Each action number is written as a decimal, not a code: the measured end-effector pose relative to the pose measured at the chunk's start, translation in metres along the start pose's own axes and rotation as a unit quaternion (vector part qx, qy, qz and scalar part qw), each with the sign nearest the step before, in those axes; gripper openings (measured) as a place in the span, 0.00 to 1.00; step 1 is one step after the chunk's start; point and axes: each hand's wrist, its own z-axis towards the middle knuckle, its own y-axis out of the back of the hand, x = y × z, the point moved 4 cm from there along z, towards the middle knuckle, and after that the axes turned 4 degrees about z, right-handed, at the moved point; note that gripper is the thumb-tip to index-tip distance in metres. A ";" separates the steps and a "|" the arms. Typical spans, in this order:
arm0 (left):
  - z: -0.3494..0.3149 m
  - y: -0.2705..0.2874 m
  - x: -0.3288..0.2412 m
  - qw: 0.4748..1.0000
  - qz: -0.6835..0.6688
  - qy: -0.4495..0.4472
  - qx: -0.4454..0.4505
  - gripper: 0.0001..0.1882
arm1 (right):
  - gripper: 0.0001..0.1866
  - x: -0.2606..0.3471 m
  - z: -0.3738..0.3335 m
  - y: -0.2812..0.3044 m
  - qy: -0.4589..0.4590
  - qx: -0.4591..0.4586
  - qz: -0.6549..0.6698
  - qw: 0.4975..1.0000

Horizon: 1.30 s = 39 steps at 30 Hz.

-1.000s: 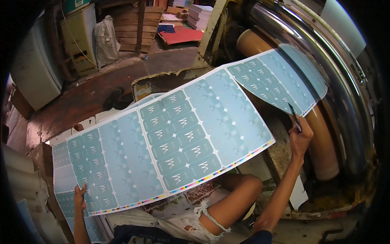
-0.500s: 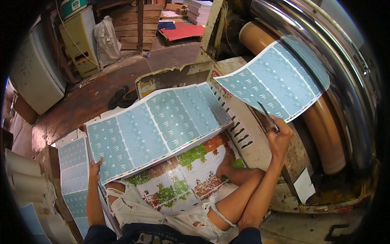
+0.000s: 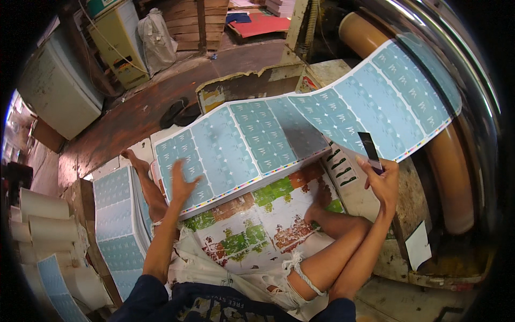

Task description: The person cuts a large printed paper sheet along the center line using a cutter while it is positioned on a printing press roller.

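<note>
My left hand (image 3: pixel 184 181) is open, fingers spread and slightly blurred, above the near left corner of a thick stack of printed blue-green sheets (image 3: pixel 228 145). Pinched in my right hand (image 3: pixel 383 178) is a flat, dark, blade-like tool (image 3: pixel 367 145), its tip pointing up and away. Its blade overlaps the near edge of another printed sheet (image 3: pixel 370 99); I cannot tell whether they touch. That sheet's far right end lies against the shiny metal roller (image 3: pixel 472 80), and its left end hangs over the right end of the stack.
A brown roller (image 3: pixel 448 182) sits below the metal one. A second sheet pile (image 3: pixel 115 214) stands to the left, beside large pale rolls (image 3: pixel 51 236). My legs rest over a colourful printed board (image 3: pixel 252 225). Dark sandals (image 3: pixel 181 112) lie beyond the stack.
My left hand has let go of the stack's left edge and opened above it. The hanging sheet extends further from the roller and now overlaps the stack. My right hand's tool has turned its flat side to view.
</note>
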 end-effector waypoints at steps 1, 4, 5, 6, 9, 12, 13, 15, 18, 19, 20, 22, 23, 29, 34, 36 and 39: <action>0.007 -0.022 -0.044 0.994 -0.043 -0.044 0.095 0.45 | 0.12 -0.006 0.000 0.006 -0.008 0.026 0.000 1.000; 0.011 -0.068 -0.142 0.937 -0.050 -0.221 0.266 0.53 | 0.14 -0.011 -0.007 0.010 -0.021 0.079 0.016 0.997; 0.011 -0.085 -0.176 0.908 0.028 -0.264 0.324 0.51 | 0.14 -0.010 -0.012 0.015 -0.038 0.085 0.014 0.996; 0.017 -0.098 -0.185 0.914 0.045 -0.248 0.317 0.49 | 0.14 -0.007 -0.014 0.014 -0.048 0.097 0.020 0.994; 0.030 -0.145 -0.164 0.921 0.071 -0.211 0.320 0.43 | 0.14 -0.003 -0.026 -0.001 -0.056 0.108 0.031 0.992; 0.034 -0.158 -0.153 0.916 0.075 -0.174 0.354 0.38 | 0.14 0.006 -0.029 -0.006 -0.052 0.163 0.039 0.984; 0.034 -0.162 -0.165 0.909 0.076 -0.172 0.372 0.37 | 0.14 0.009 -0.032 0.000 -0.054 0.178 0.037 0.982; 0.038 -0.164 -0.175 0.912 0.059 -0.157 0.376 0.37 | 0.14 0.016 -0.032 0.000 -0.073 0.211 0.028 0.974; 0.045 -0.154 -0.164 0.935 -0.082 -0.084 0.335 0.38 | 0.12 0.014 -0.027 -0.014 -0.086 0.279 0.037 0.956; 0.041 -0.144 -0.162 0.928 -0.182 -0.036 0.323 0.40 | 0.13 0.017 -0.027 -0.019 -0.091 0.315 0.035 0.944; 0.034 -0.137 -0.171 0.908 -0.282 0.012 0.311 0.42 | 0.13 0.023 -0.025 -0.024 -0.096 0.349 0.032 0.932; -0.014 -0.131 -0.216 0.477 -0.724 0.342 0.363 0.47 | 0.14 0.015 -0.024 -0.036 -0.058 0.439 -0.010 0.896; -0.027 -0.113 -0.241 0.444 -0.737 0.343 0.376 0.50 | 0.15 0.011 -0.023 -0.046 -0.034 0.469 -0.013 0.882; -0.032 -0.058 -0.313 0.512 -0.666 0.423 0.340 0.18 | 0.16 0.014 -0.015 -0.083 0.048 0.578 -0.024 0.814; -0.037 -0.057 -0.283 0.600 -0.647 0.360 0.304 0.20 | 0.17 0.013 -0.010 -0.062 -0.019 0.547 -0.024 0.837; -0.044 -0.067 -0.269 0.622 -0.624 0.366 0.300 0.20 | 0.19 -0.008 0.006 -0.044 -0.050 0.487 -0.008 0.872; -0.052 -0.056 -0.254 0.648 -0.604 0.364 0.289 0.20 | 0.16 -0.022 0.035 0.016 -0.059 0.305 0.074 0.948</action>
